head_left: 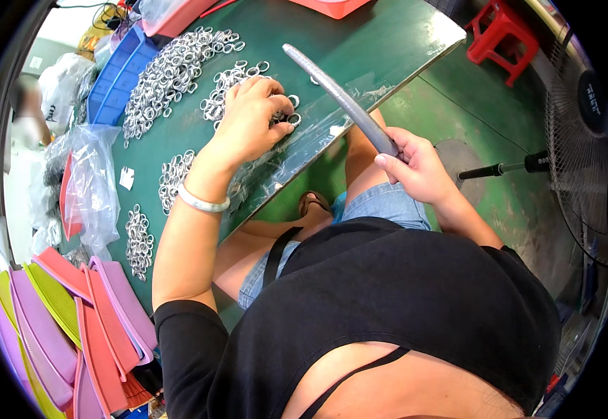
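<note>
My left hand [251, 122], with a pale bangle [203, 203] on its wrist, reaches over a loose heap of silver metal rings [217, 98] on the green table. Its fingers curl down into the heap, and thumb and index finger close on a ring [294, 119] at the heap's right side. The curled fingers hide part of the heap. In my right hand [419, 164] is a grey tapered ring mandrel [339, 98], gripped at its thick end. The thin end points up and left over the table; no ring shows on it.
More rings lie in a large pile [171, 73] and two smaller ones [176, 174] [139, 241]. A blue bin [119, 77] and plastic bags [91, 181] stand left, with coloured trays [73, 321] stacked nearer. On the right are a red stool [503, 42] and a fan [583, 140].
</note>
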The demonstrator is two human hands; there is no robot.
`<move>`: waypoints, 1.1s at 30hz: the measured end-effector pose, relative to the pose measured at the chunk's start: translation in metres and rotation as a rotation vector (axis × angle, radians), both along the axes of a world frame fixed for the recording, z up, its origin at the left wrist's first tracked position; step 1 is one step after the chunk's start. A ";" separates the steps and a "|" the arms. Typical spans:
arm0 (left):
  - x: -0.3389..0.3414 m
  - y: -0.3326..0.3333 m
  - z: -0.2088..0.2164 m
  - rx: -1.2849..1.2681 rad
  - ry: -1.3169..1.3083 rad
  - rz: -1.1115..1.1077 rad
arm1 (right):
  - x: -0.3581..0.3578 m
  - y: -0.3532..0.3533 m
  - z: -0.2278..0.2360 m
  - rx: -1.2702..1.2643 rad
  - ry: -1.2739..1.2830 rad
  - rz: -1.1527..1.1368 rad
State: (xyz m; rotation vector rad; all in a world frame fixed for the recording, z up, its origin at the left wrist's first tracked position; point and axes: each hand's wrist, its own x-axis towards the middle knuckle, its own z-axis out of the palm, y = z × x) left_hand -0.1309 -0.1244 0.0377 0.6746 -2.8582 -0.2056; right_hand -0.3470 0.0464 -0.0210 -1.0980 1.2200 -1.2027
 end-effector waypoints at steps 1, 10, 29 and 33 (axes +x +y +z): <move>-0.001 0.001 -0.002 -0.015 0.015 -0.002 | 0.001 0.000 0.000 -0.007 0.018 -0.001; 0.011 0.006 -0.008 0.281 0.513 0.241 | 0.002 0.005 0.005 0.003 0.209 0.013; 0.087 0.057 -0.014 1.140 1.071 0.430 | 0.049 0.001 0.027 -0.317 0.693 0.192; 0.093 0.063 -0.018 1.104 1.196 0.365 | 0.057 0.001 0.027 -0.327 0.646 0.189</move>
